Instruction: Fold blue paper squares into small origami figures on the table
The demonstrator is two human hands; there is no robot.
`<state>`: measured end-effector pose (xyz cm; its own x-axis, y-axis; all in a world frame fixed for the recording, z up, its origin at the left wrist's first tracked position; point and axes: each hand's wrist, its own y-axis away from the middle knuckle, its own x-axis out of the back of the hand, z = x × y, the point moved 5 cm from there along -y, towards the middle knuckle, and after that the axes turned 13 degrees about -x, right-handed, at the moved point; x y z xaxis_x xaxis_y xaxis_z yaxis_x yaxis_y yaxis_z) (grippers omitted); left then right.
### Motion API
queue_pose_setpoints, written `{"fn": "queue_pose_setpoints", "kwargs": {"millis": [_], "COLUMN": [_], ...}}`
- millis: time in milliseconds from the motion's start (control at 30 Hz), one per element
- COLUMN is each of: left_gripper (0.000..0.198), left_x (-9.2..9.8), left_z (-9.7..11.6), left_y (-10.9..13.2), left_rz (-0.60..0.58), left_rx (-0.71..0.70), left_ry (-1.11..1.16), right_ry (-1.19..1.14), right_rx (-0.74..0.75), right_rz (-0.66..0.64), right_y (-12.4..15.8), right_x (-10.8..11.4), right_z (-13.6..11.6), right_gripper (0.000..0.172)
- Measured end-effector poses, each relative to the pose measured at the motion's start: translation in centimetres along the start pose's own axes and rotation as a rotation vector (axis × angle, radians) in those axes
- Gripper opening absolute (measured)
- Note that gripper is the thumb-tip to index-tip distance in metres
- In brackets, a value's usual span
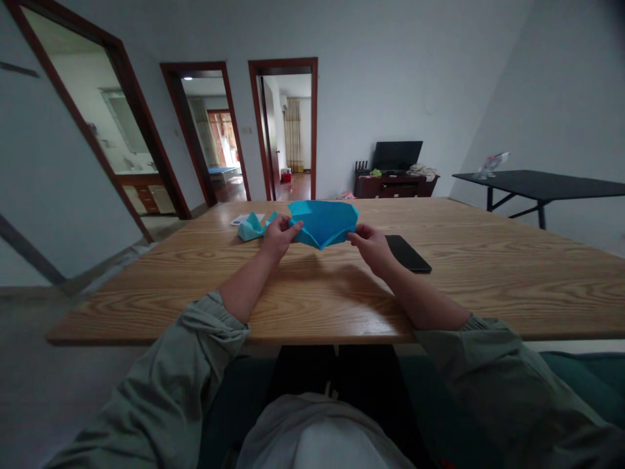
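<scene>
A sheet of blue folded paper (325, 221) is held up above the table, its lower edge coming to a point in the middle. My left hand (280, 236) pinches its left edge between thumb and fingers. On the opposite edge, my right hand (370, 244) has the same kind of pinch. Just left of my left hand, a lighter blue folded paper piece (250, 227) rests on the tabletop, partly hidden by that hand. Behind my right hand lies a flat black tablet-like object (409, 253).
The wooden table (312, 312) spans the view, its near edge close to my lap. A small white card or sheet (241, 219) lies beside the lighter paper piece. Farther off are a black table (537, 184) on the right and a cabinet (395, 187) bearing a monitor (397, 156).
</scene>
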<state>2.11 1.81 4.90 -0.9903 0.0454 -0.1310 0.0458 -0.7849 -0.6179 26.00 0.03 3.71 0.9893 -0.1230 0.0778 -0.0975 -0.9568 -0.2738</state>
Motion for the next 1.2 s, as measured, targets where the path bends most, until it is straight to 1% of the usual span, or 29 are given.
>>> {"fn": "queue_pose_setpoints", "kwargs": {"millis": [100, 200, 267, 300, 333, 400, 467, 500, 533, 600, 633, 667, 733, 800, 867, 900, 933, 967, 1033, 1067, 1100, 1133, 1167, 1200], "left_gripper": [0.034, 0.029, 0.028, 0.028, 0.028, 0.029, 0.030, 0.030, 0.029, 0.029, 0.028, 0.028, 0.028, 0.025, 0.021, 0.020, 0.018, 0.015, 0.009, 0.007, 0.007, 0.008, 0.009, 0.010], "left_x": [0.9, 1.9, 2.1, 2.0, 1.8, 1.2, 0.4, -0.1, -0.6, -1.5, -1.9, -2.3, -3.0, -3.6, -4.1, -4.3, -4.4, -4.6, -4.8, -4.9, -5.0, -5.1, -5.2, -5.2], "left_z": [-0.2, -0.4, -0.3, -0.2, -0.2, 0.1, 0.7, 1.0, 1.3, 1.7, 1.8, 1.9, 2.0, 1.9, 1.8, 1.7, 1.8, 2.0, 2.5, 2.8, 3.0, 3.2, 3.3, 3.4], "left_y": [-0.3, -0.6, -0.7, -0.7, -0.7, -0.6, -0.3, -0.2, 0.0, 0.5, 0.8, 1.0, 1.3, 1.5, 1.7, 1.8, 1.8, 1.9, 2.1, 2.2, 2.3, 2.4, 2.4, 2.5], "left_rz": [0.069, 0.138, 0.139, 0.121, 0.097, 0.047, -0.005, -0.034, -0.066, -0.138, -0.168, -0.195, -0.238, -0.278, -0.331, -0.355, -0.380, -0.409, -0.469, -0.505, -0.541, -0.577, -0.609, -0.641], "left_rx": [0.061, 0.110, 0.099, 0.083, 0.062, -0.003, -0.100, -0.148, -0.186, -0.215, -0.214, -0.213, -0.221, -0.227, -0.225, -0.235, -0.256, -0.289, -0.366, -0.401, -0.433, -0.466, -0.499, -0.532], "left_ry": [0.034, 0.068, 0.074, 0.060, 0.032, -0.057, -0.175, -0.231, -0.281, -0.350, -0.364, -0.372, -0.376, -0.355, -0.333, -0.336, -0.354, -0.385, -0.449, -0.476, -0.502, -0.531, -0.561, -0.592], "right_ry": [-0.018, -0.016, 0.030, 0.068, 0.112, 0.212, 0.335, 0.412, 0.496, 0.638, 0.677, 0.702, 0.721, 0.730, 0.720, 0.703, 0.684, 0.669, 0.679, 0.709, 0.757, 0.817, 0.881, 0.940], "right_rx": [0.004, 0.015, 0.028, 0.040, 0.063, 0.162, 0.325, 0.417, 0.504, 0.629, 0.652, 0.641, 0.577, 0.515, 0.497, 0.505, 0.522, 0.549, 0.614, 0.645, 0.674, 0.706, 0.742, 0.778], "right_rz": [0.018, -0.002, -0.011, 0.010, 0.056, 0.230, 0.411, 0.453, 0.443, 0.280, 0.186, 0.105, 0.007, -0.053, -0.094, -0.094, -0.063, 0.001, 0.183, 0.268, 0.320, 0.332, 0.304, 0.253], "right_y": [0.1, -0.1, -0.4, -0.5, -0.5, 0.0, 1.2, 2.0, 2.7, 3.8, 4.2, 4.3, 4.2, 3.8, 3.4, 3.2, 3.2, 3.2, 3.5, 3.7, 3.9, 4.0, 4.1, 4.1], "right_x": [0.2, 0.4, 0.4, 0.6, 0.8, 1.6, 2.0, 1.7, 1.1, -0.8, -1.7, -2.5, -3.5, -3.9, -4.0, -3.8, -3.5, -3.1, -2.0, -1.6, -1.4, -1.4, -1.6, -1.8], "right_z": [-0.3, -0.2, 0.0, 0.1, 0.0, -0.7, -2.2, -3.1, -3.8, -4.6, -4.7, -4.5, -3.8, -3.0, -2.4, -2.3, -2.5, -2.8, -3.8, -4.3, -4.7, -5.0, -5.1, -5.1], "right_gripper": [0.018, 0.020, 0.020, 0.021, 0.021, 0.026, 0.030, 0.029, 0.025, 0.015, 0.014, 0.015, 0.021, 0.028, 0.036, 0.039, 0.042, 0.044, 0.050, 0.053, 0.055, 0.056, 0.052, 0.044]}}
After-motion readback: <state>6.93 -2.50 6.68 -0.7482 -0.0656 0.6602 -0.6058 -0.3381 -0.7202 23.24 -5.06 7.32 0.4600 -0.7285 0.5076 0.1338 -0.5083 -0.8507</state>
